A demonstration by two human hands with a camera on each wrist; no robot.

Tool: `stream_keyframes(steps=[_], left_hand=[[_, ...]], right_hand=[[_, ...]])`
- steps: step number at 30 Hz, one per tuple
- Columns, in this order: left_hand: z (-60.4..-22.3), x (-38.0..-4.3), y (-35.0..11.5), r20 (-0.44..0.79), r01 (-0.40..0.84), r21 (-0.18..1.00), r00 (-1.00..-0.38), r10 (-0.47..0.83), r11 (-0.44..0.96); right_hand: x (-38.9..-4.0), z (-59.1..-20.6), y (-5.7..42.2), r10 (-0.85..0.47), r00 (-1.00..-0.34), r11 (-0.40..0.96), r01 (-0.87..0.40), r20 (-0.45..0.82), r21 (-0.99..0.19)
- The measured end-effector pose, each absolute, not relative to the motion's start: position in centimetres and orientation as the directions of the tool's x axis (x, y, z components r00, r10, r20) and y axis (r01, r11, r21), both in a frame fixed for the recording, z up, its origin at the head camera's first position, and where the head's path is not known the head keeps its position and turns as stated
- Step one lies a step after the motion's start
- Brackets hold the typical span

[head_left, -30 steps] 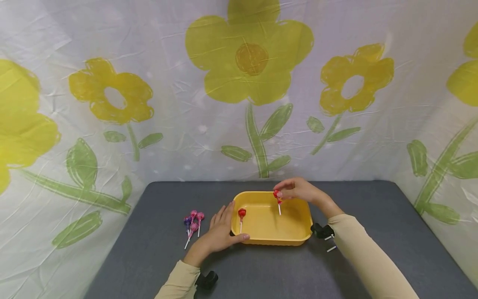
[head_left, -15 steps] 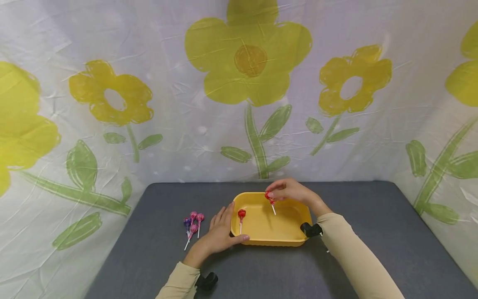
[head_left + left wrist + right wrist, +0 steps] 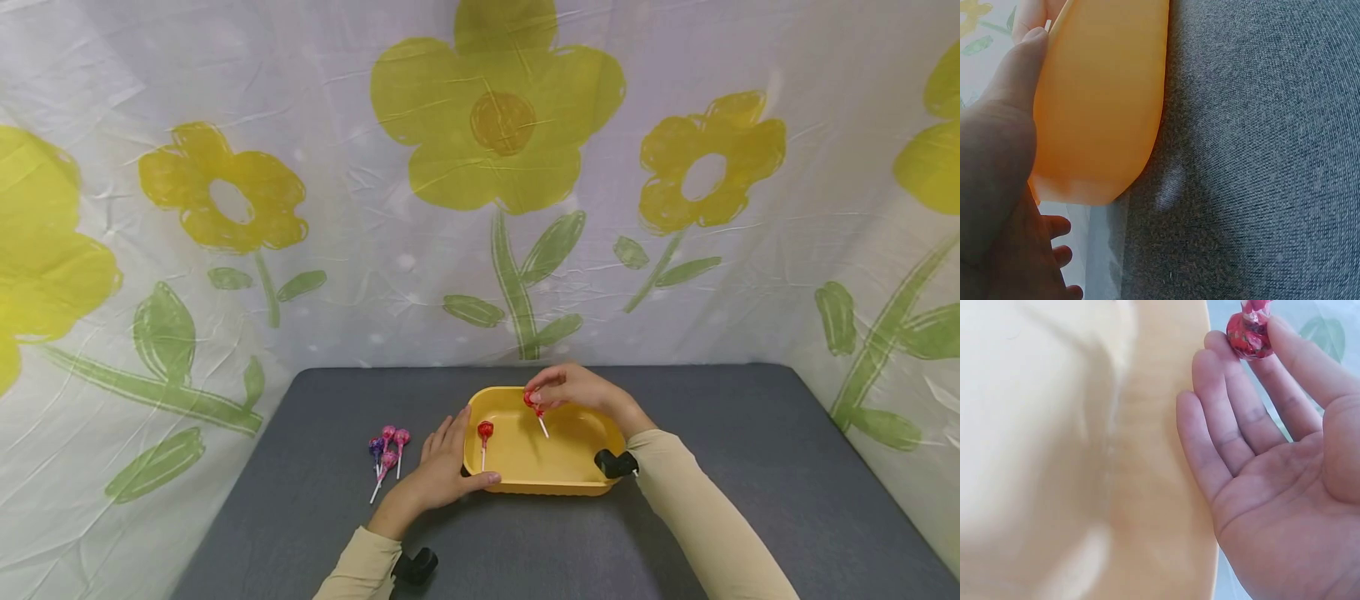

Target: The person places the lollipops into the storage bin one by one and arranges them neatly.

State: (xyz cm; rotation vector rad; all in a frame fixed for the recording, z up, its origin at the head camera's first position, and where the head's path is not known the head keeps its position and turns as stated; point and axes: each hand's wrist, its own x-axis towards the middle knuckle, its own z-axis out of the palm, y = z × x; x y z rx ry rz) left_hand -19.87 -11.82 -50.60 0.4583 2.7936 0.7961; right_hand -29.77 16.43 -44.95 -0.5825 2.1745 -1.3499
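My right hand [image 3: 576, 393] pinches a red-wrapped lollipop [image 3: 1249, 336] by its candy head between thumb and fingers, above the back of a yellow tray [image 3: 551, 487]. Its white stick slants down over the tray floor. In the right wrist view, the other fingers extend loosely beside the tray's rim. Inside the tray at the left lies another red lollipop [image 3: 486, 430], stick toward the front. My left hand [image 3: 442, 472] rests against the tray's left side, fingers straight and thumb along the front rim. The left wrist view shows the thumb [image 3: 1019, 69] touching the tray wall.
Several pink and purple lollipops [image 3: 388, 459] lie in a cluster on the grey table [image 3: 300, 517], left of my left hand. A flowered cloth [image 3: 360, 275] hangs behind the table. My right sleeve and a black wrist camera [image 3: 617, 463] cover the tray's front right corner.
My right hand has carried the red lollipop left across the back of the tray, its stick tilting more. The left hand and the tray have stayed put.
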Motion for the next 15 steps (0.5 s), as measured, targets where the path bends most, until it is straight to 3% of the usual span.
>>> stream_keyframes(steps=[15], left_hand=[[-50.1,-19.7,-11.7,-0.101,0.240,0.553,-0.931,0.350,0.798]], right_hand=[[-30.0,-45.6,15.1,-0.650,-0.725,0.435,-0.108,-0.228,-0.894]])
